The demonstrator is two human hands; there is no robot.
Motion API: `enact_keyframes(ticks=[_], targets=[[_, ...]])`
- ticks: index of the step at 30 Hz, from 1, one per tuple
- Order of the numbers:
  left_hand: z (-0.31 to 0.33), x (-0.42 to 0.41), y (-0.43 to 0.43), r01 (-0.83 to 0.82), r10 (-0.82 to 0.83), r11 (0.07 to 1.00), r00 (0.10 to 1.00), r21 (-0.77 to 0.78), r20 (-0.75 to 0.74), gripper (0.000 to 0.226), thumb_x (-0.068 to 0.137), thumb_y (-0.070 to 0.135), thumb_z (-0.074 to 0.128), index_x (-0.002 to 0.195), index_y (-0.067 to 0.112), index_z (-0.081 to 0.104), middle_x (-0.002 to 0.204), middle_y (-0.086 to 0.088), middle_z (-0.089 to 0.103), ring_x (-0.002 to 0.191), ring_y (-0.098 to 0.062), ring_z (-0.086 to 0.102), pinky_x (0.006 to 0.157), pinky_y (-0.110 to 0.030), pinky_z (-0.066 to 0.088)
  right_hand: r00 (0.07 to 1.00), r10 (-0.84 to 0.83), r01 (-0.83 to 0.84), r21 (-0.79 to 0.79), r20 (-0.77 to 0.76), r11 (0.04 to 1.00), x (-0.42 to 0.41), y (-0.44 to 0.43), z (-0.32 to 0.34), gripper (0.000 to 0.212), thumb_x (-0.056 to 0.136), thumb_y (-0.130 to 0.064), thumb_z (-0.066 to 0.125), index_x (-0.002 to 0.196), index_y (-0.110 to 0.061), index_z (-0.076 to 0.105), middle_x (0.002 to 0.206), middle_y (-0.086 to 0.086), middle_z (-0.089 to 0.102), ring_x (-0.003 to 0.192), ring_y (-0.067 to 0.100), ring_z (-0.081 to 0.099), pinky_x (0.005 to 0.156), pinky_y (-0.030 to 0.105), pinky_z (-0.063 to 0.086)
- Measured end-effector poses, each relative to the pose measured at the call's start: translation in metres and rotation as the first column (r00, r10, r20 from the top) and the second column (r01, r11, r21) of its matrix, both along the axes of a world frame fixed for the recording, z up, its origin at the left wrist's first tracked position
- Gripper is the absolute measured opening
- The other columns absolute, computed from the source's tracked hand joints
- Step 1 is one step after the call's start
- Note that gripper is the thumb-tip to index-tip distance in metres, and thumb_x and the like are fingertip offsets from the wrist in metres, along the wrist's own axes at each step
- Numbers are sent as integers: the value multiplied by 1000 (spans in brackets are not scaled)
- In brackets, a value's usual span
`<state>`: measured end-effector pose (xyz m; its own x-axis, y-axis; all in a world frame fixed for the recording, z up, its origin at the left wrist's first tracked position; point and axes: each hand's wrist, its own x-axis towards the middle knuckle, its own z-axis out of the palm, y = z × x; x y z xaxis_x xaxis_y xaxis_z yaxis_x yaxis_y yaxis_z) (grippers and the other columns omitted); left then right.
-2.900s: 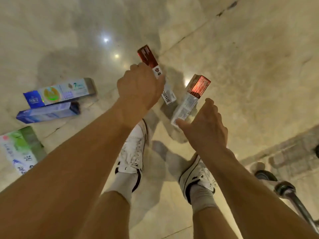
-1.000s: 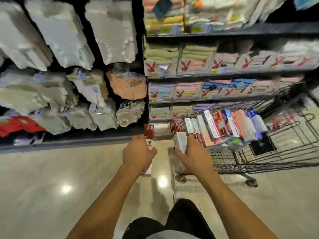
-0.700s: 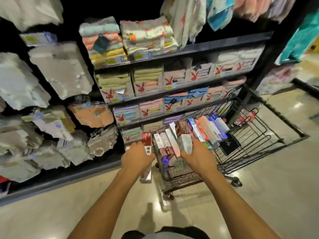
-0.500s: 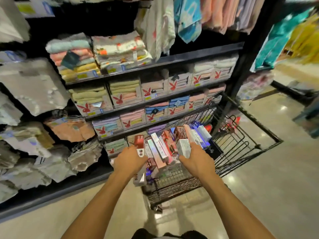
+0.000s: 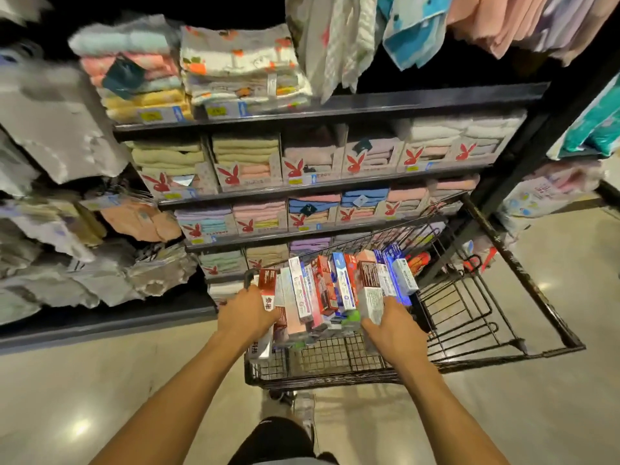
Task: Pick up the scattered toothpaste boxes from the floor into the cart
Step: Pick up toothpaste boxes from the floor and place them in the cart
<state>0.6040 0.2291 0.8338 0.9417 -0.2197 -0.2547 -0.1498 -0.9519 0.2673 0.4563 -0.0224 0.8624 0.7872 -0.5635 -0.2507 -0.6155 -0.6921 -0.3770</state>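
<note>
A black wire cart (image 5: 335, 370) stands in front of me on the floor. Several toothpaste boxes (image 5: 322, 290) stand on end in a row across its near end. My left hand (image 5: 246, 315) is shut on a red-and-white toothpaste box (image 5: 267, 286), held upright at the left end of that row, just over the cart's left rim. My right hand (image 5: 394, 330) is shut on a dark red-and-grey toothpaste box (image 5: 370, 290), held upright among the boxes at the right end of the row.
Dark shelves (image 5: 335, 182) packed with folded towels stand right behind the cart. Bagged textiles (image 5: 67, 229) hang on the left. Hanging cloths (image 5: 402, 28) drape overhead. The cart's wire basket (image 5: 469, 313) extends to the right. Shiny beige floor (image 5: 84, 397) lies around me.
I picked the two boxes off the floor, stood up and turned to the cart. Over the last second both hands carried the boxes forward into the row in the cart.
</note>
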Motion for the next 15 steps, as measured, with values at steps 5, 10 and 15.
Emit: enact_keyframes(ticks=[5, 10, 15], targets=[[-33, 33, -18, -45, 44, 999, 997, -16, -58, 57, 71, 68, 55, 106, 23, 53, 103, -1, 65, 88, -24, 67, 77, -41, 58, 998, 52, -51, 32, -38, 998, 44, -8, -34, 48, 89, -59, 55, 122, -24, 51, 111, 1, 65, 97, 26, 66, 82, 41, 55], [-62, 64, -31, -83, 84, 996, 994, 10, -72, 68, 82, 77, 50, 115, 17, 52, 106, -4, 62, 90, -26, 66, 75, -41, 57, 993, 117, -114, 81, -36, 990, 99, -16, -74, 46, 93, -50, 62, 125, -18, 51, 113, 4, 65, 97, 25, 66, 77, 37, 54], [-89, 90, -47, -127, 129, 992, 980, 23, -151, 63, 89, 61, 55, 123, 8, 47, 111, -11, 62, 93, -28, 66, 78, -44, 59, 978, 186, -173, 133, -91, 976, 147, -14, -113, 46, 97, -40, 61, 129, -9, 49, 115, 10, 65, 102, 27, 66, 82, 38, 56]])
